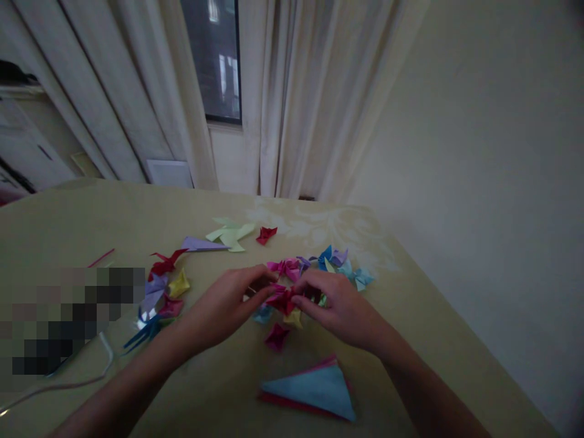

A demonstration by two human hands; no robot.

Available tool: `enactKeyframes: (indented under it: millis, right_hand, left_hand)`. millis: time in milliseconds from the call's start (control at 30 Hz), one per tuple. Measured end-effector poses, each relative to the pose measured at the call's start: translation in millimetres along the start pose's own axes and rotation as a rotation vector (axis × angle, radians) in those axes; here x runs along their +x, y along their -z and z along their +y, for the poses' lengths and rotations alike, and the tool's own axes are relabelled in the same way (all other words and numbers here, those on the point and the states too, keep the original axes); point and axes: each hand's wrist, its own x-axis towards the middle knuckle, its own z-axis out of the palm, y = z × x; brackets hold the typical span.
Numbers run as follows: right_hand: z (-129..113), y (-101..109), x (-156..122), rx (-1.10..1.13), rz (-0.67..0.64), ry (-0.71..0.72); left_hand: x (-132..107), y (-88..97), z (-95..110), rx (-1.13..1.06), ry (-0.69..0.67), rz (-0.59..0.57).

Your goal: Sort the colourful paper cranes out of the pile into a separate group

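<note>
My left hand (241, 301) and my right hand (331, 298) meet over the table, each pinching one side of a red and pink folded paper piece (283, 299). Its exact shape is partly covered by my fingers. Just behind it lies a bright pink paper fold (286, 267). Blue paper folds (326, 258) and light blue ones (362, 278) sit beyond my right hand. Below the held piece are a yellow fold (293, 318) and a dark pink star-like fold (277, 336). Close to my left hand a light blue fold (262, 314) shows in part.
Nearest me lies a stack of blue and red folded triangles (312, 389). A pale green pinwheel-like fold (232, 234), a purple strip (203, 244) and a small red fold (266, 235) lie farther back. More folds (157, 289) and a white cable (107, 353) are at left.
</note>
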Motion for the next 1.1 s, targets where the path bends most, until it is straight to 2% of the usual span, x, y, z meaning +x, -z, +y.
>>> enactKeyframes:
  millis: [100, 200, 233, 300, 400, 533, 633, 767, 900, 1000, 1100]
  right_hand:
    - [4.1, 14.1, -5.4, -0.052, -0.098, -0.059]
    - [10.3, 20.3, -9.8, -0.106, -0.243, -0.091]
    - [12.7, 19.1, -10.3, -0.125, -0.295, -0.086]
    - [17.2, 12.5, -9.7, -0.163, -0.377, -0.065]
    - [22.4, -1.9, -6.2, -0.24, -0.439, -0.06]
    - [25.2, -14.8, -3.5, -0.354, -0.478, -0.115]
    - [23.4, -17.8, -4.0, -0.481, -0.463, -0.187]
    - [15.9, -18.0, -4.8, -0.612, -0.491, -0.256]
    - [9.5, -11.3, -8.0, -0.617, -0.489, -0.273]
    - [6.4, -3.1, -11.2, -0.545, -0.398, -0.241]
    - [1.9, 0.3, -10.5, -0.396, -0.279, -0.188]
  left_hand:
    - [-2.2, 22.7, -40.2, 0.436, 0.103, 0.085]
    - [-11.3, 49.7, -79.5, 0.808, 0.406, 0.235]
    - [-14.7, 57.7, -89.9, 0.87, 0.503, 0.244]
    - [-20.1, 70.4, -106.7, 0.895, 0.612, 0.17]
    - [-21.7, 80.4, -124.6, 0.854, 0.591, 0.046]
    - [-16.9, 82.6, -137.9, 0.836, 0.521, 0.045]
    - [-15.9, 82.1, -138.5, 0.791, 0.489, 0.048]
    - [-16.7, 82.7, -128.6, 0.766, 0.489, 0.042]
    - [-11.0, 84.0, -108.4, 0.675, 0.446, 0.139]
    - [-4.3, 81.3, -87.1, 0.385, 0.377, 0.233]
    - [0.4, 71.3, -63.6, 0.034, 0.284, 0.253]
